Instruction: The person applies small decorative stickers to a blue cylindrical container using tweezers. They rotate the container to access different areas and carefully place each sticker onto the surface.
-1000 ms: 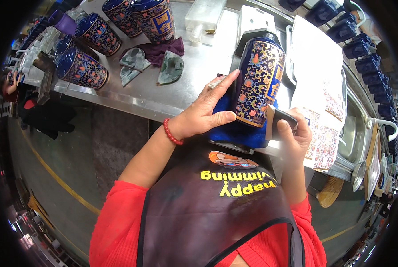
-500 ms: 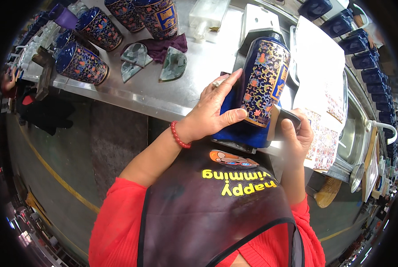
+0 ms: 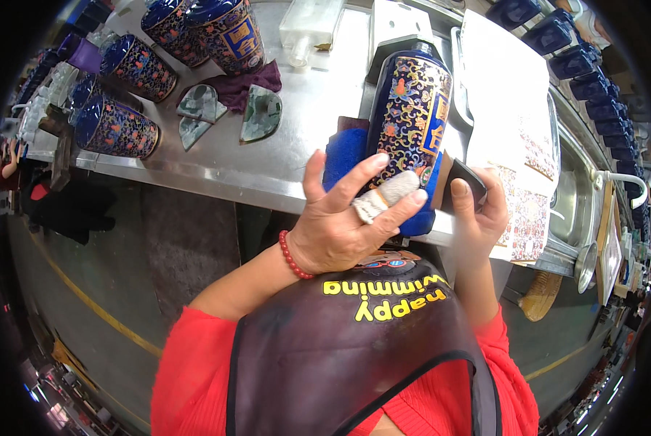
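A dark blue bottle (image 3: 411,109) with a colourful floral decal lies on a blue padded rest (image 3: 346,156), its neck pointing away from me. Over its near end my left hand (image 3: 343,218) is spread, fingers apart; one finger has a whitish wrap (image 3: 387,198). The thumb lies against or just over the bottle's lower edge. To the right of the bottle, my right hand (image 3: 481,211) pinches a flat black scraper (image 3: 468,179) with a tan edge toward the bottle. Part of the scraper is hidden by my fingers.
Several decorated blue bottles (image 3: 138,67) stand at the left on the metal table (image 3: 303,145). Two green-grey curved pieces (image 3: 261,114) lie by a purple cloth (image 3: 247,86). A clear bottle (image 3: 311,33) lies farther back. White decal sheets (image 3: 503,94) and a sink (image 3: 576,211) are at the right.
My left hand has moved from the bottle's left side to its near end, its fingers now spread. The right hand still holds the scraper. The whole view has shifted slightly.
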### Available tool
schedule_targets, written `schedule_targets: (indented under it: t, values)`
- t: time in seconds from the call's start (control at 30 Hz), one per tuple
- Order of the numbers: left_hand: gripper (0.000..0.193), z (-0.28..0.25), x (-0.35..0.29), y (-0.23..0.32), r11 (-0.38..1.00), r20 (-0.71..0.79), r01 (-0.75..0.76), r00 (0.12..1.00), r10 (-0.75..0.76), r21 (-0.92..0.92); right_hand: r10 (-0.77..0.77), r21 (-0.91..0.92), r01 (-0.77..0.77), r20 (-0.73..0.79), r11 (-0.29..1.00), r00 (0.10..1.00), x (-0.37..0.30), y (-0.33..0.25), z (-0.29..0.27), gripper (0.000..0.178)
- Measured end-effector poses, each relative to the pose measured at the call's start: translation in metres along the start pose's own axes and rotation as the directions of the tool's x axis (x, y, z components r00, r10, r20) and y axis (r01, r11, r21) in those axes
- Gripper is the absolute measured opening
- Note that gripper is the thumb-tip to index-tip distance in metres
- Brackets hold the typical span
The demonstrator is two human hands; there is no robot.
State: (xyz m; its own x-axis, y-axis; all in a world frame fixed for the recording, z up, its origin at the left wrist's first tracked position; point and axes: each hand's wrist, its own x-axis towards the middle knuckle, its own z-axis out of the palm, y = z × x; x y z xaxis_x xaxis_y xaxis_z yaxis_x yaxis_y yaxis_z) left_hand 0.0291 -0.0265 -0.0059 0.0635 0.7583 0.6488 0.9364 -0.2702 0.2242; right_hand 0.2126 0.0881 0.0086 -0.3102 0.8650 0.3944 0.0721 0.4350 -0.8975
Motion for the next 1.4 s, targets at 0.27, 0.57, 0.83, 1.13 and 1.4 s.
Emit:
schedule_targets:
  t: [0.27, 0.57, 0.83, 1.13, 1.4]
  values:
    - [0.069, 0.003, -0.007, -0.027, 0.919, 0.064, 0.359, 0.934, -0.353, -0.163, -0.342, -0.133, 0.427, 0.413, 0.894, 0.844, 0.01, -0.032, 0.002, 0.019]
    - [0.076, -0.014, 0.016, -0.035, 0.97, 0.15, 0.211, 0.97, -0.193, -0.118, 0.318, 0.054, -0.336, 0.216, 0.94, 0.923, -0.01, -0.021, -0.002, 0.029]
    - [0.065, -0.01, 0.021, -0.029, 0.877, 0.139, 0.373, 0.928, -0.346, -0.304, 0.271, 0.044, -0.282, 0.172, 0.958, 0.947, -0.005, -0.019, 0.004, 0.026]
    - [0.063, -0.008, 0.019, -0.033, 0.865, 0.158, 0.377, 0.926, -0.343, -0.33, 0.315, 0.048, -0.325, 0.15, 0.945, 0.937, -0.008, -0.013, 0.0, 0.025]
    - [0.062, -0.011, 0.02, -0.035, 0.864, 0.181, 0.379, 0.924, -0.336, -0.332, 0.328, 0.061, -0.34, 0.153, 0.938, 0.932, -0.007, -0.014, 0.002, 0.024]
